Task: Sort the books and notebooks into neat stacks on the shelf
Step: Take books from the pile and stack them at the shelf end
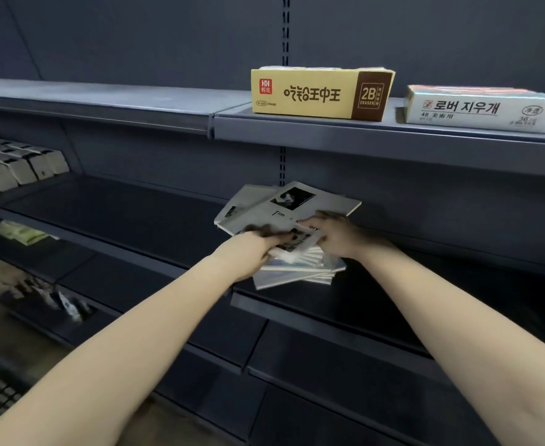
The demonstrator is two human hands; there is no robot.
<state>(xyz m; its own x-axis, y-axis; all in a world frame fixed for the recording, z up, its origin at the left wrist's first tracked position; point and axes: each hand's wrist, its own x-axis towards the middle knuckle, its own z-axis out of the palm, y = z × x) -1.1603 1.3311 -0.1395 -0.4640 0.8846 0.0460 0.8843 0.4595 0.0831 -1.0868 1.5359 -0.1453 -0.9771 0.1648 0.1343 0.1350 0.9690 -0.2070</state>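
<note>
Both hands (left (251, 249), right (332, 233)) grasp the top grey notebook (284, 207) on a messy stack (296, 272)

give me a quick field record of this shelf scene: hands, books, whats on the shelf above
left hand: gripping the near left edge of the top books
right hand: on the top book's cover, fingers spread
book pile: fanned and uneven, not yet squared
top book: grey cover, dark photo, tilted
shelf under the pile: dark
shelf above: yellow eraser box, white eraser box
</note>
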